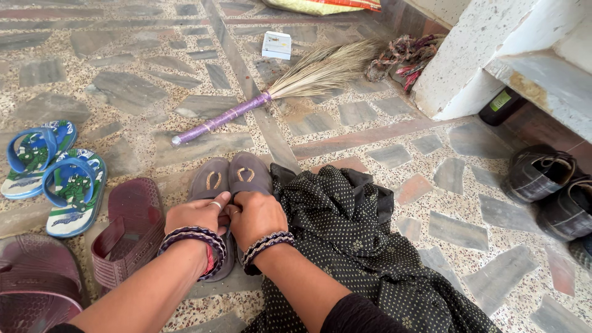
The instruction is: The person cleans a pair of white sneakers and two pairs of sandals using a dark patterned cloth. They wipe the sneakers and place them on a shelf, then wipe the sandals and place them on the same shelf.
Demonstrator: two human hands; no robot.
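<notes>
Both hands — left hand (198, 213), right hand (256, 216) — are curling their fingers shut on the grey shoes (229, 179), whose toes are poking out just beyond the knuckles — maroon sandal (131, 229) lying left of the fingers.

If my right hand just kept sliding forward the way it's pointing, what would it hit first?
The right hand already rests on the grey shoes, pointing up over their toes. Past the toe tips lies bare floor, then most likely the purple broom handle, though depth is hard to judge from one view.
</notes>
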